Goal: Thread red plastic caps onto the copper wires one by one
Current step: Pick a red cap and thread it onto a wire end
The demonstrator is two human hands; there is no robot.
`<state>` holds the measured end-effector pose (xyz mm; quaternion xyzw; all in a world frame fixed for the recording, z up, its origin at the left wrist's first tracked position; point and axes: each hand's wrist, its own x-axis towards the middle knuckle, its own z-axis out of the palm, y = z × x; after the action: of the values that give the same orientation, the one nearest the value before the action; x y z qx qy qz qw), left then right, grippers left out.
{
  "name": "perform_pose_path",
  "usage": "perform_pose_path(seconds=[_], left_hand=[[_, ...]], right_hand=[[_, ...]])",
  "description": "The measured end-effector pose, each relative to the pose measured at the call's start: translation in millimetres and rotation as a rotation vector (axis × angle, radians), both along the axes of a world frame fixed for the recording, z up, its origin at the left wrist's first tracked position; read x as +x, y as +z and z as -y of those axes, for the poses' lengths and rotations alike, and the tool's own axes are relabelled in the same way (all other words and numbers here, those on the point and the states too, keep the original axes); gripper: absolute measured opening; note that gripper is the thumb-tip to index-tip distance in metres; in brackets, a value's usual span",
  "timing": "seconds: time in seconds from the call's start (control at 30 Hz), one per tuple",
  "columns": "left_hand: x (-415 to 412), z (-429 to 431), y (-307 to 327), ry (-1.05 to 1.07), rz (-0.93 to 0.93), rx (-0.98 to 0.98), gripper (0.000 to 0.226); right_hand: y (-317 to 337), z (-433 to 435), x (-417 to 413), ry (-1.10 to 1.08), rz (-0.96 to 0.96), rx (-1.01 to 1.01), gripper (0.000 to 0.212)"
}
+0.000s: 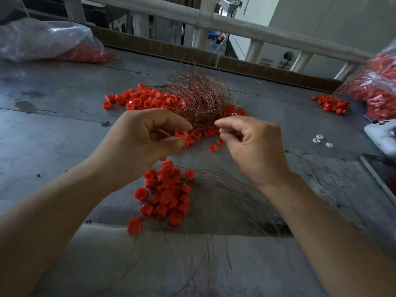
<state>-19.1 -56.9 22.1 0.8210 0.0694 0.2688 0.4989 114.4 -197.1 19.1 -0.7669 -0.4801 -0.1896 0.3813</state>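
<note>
Our left grip (pixel 147 136) pinches a red cap (pixel 181 133), our right grip (pixel 252 146) seemingly a copper wire (pixel 233 114); next we must steer its tip through the cap.

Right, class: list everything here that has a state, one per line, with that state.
left hand: pinches one cap.
cap: held, off the table.
right hand: seemingly pinches a wire.
wire bundle: loose tangle on the table.
far caps: loose, scattered.
near caps: heaped, wires trailing from them.
left bag: lying, caps inside.
right bag: caps inside, some lying beside it.
</note>
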Motion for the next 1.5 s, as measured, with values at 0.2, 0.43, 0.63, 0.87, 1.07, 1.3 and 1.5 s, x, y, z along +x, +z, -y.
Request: perform_pose_path(seconds=[0.2,0.43,0.63,0.87,1.07,1.3,1.5], left_hand=[[3,2,-3,0.053,-0.022,0.122,0.041],[6,10,-8,-0.053,0.049,0.245,0.013],[7,12,-8,-0.093,0.076,0.176,0.01],[4,10,-2,-0.126,0.141,-0.187,0.018],[4,11,-1,-0.156,0.124,-0.243,0.022],[4,9,-1,-0.193,0.109,-0.254,0.017],[4,2,-2,-0.088,0.084,-0.292,0.014]], right_hand=[[9,4,-9,0.079,-0.035,0.108,0.025],[4,-1,-35,0.34,0.107,0.142,0.022],[3,0,-37,0.394,0.064,0.172,0.026],[3,0,-31,0.32,-0.145,-0.003,0.056],[2,2,-24,0.281,-0.134,-0.027,0.044],[4,1,-27,0.277,-0.119,-0.013,0.03],[11,7,-17,0.202,-0.023,0.06,0.004]])
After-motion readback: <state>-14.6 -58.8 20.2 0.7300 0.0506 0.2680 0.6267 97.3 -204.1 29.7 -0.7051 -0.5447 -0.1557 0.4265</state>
